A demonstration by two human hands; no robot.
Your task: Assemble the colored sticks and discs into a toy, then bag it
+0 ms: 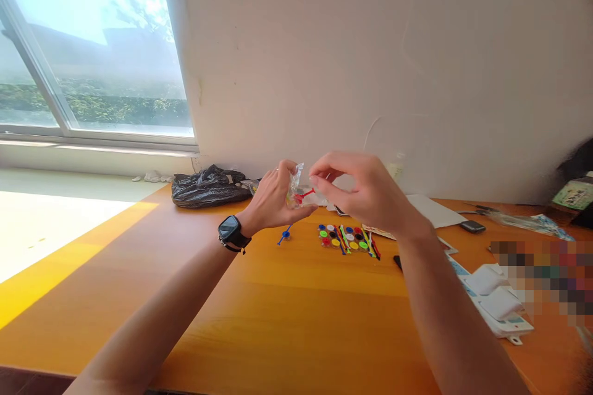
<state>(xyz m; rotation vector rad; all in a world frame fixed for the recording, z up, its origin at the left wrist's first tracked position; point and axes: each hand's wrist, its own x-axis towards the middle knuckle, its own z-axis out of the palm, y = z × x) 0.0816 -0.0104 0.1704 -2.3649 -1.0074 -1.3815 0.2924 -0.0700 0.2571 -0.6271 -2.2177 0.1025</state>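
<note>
The left hand (275,199) is up above the wooden table (278,315), and it grips a crinkly clear plastic packet (296,178) between the thumb and the fingers. A red stick (306,193) with a wider red end is at the packet, and it points up and to the right, toward the other hand. The right hand (364,185) is just beside it, with its fingers bent and the thumb close to the fingertips. The tip of the red stick is very near that thumb, but I cannot tell if the right hand is pinching it. A black watch (228,229) is on the left wrist. Under the left hand, a blue stick (280,239) lies on the table by a small round blue piece (286,235). To the right of that, small round pots (332,235) sit in neat rows, with blue, white, red, green, black and yellow tops. Thin colored sticks (343,239) lie on them and next to them. A shiny black plastic bag (208,187) lies near the wall, to the left of the hands. On the right side of the table are a sheet of white paper (438,210), a small black box (473,226) and a clear plastic bag (523,220). Bright sun comes in by the window (115,43) and makes a light patch on the left of the table.
</note>
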